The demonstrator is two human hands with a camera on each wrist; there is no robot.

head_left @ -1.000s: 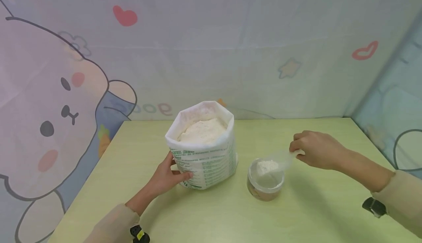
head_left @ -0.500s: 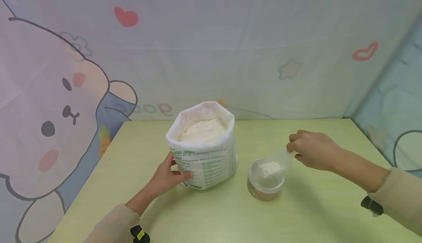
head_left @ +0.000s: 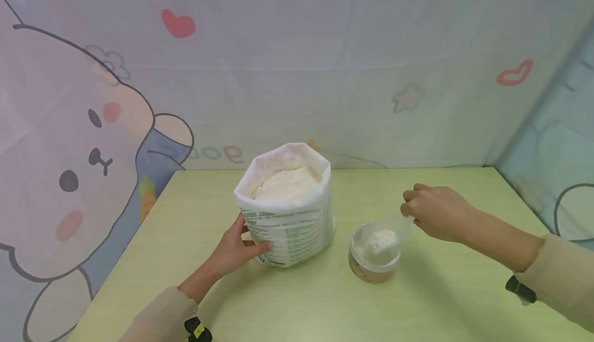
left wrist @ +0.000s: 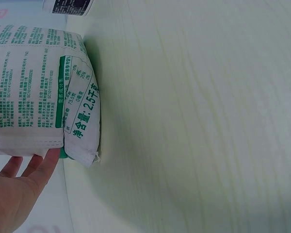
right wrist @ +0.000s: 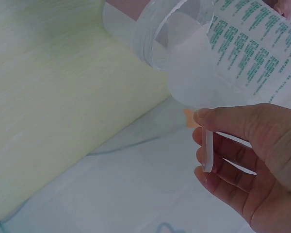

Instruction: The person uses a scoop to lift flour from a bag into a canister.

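While the left hand (head_left: 234, 250) grips the bag (head_left: 297, 236) on the surface (head_left: 297, 306), the right hand (head_left: 433, 210) pinches a loaded scoop (right wrist: 189, 63) over the tub (head_left: 371, 272); I'd say powder (head_left: 384, 239) scooped, not dumped yet.

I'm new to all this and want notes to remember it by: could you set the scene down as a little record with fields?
Bag: open-topped white sack with green print, standing on a pale yellow-green table
Bag contents: off-white powder
Left grip: bare hand, resting against the sack's left side
Right grip: bare hand, pinching the scoop's handle
Scoop: translucent plastic scoop, carrying powder, over the tub
Tub: round clear plastic tub with brownish label, right of the sack
Tub contents: cannot tell
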